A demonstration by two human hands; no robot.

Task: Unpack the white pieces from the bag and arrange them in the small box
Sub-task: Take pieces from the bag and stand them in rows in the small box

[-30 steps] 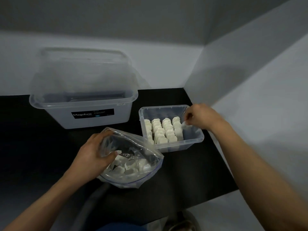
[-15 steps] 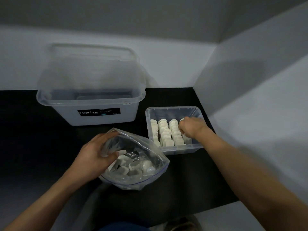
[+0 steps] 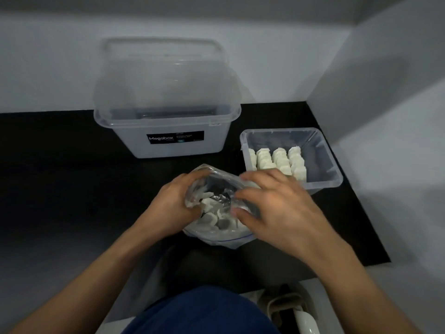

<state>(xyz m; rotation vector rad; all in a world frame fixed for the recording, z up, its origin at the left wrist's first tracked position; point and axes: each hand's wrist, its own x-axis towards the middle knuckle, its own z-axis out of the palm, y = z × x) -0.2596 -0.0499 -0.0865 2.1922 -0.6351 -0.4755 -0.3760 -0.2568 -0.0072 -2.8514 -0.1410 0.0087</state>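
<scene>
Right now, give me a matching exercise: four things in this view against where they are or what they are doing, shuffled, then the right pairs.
Column one:
1. left hand
2. right hand
3. small box
4. large tub

Column two:
a. holds rows of white pieces
b. stands at the back, labelled Megabox
c. grips the left edge of the bag
d. fingers spread over the mouth of the bag

Pairs: 1-c, 2-d, 3-a, 4-b
</scene>
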